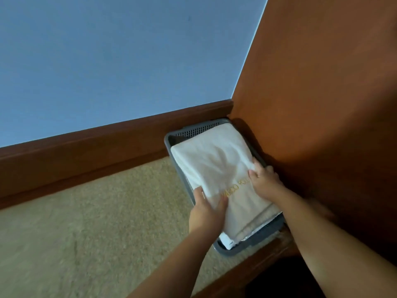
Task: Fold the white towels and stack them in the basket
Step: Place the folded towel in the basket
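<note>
Towels are what we are handling: a folded white towel [211,166] with gold lettering lies on top of the grey basket [175,136], covering most of its opening, and beneath its near end we can see the edges of at least one more folded towel [228,241] already inside. The top towel runs lengthwise along the basket, which we judge is deliberate, so the fold matches the container's shape and the stack stays flat and square.

Our left hand [207,211] sits at the towel's near left edge, thumb over the top surface, the fingers seeming to wrap under the edge, so we read it as gripping the cloth. Our right hand [263,179] is at the right edge, knuckles up, fingers curled onto the fabric and pinching it next to the lettering. Both forearms reach forward and slightly inward from the lower part of the view, wrists low, the pose of lowering and settling a load with both sides level.

The basket is tucked into a corner where the brown wooden baseboard [107,147] under the blue wall [107,61] meets an orange-brown panel [322,104]. It stands on beige carpet [96,222], right against the panel.
</note>
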